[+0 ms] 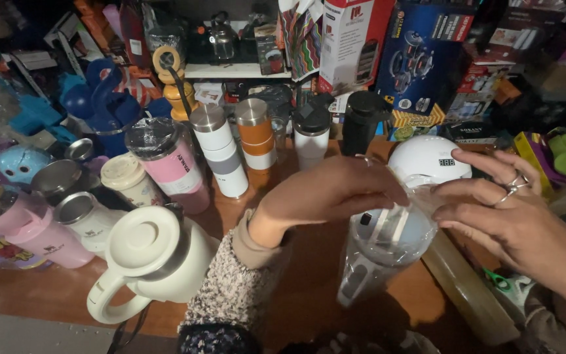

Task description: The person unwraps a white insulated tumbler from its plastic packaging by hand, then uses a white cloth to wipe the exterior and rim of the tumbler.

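Centrally, near the table's front edge, a tumbler wrapped in clear plastic film (381,252) stands upright on the wooden table (309,295). Just behind it sits a white domed lamp (427,160); a cream jug (155,255) stands to the left, with pink, white and orange flasks further left and behind. The left hand (332,193) arches over the tumbler mouth, fingers pinched on the film. The right hand (512,219), ringed, grips the film at the right rim, fingers closed.
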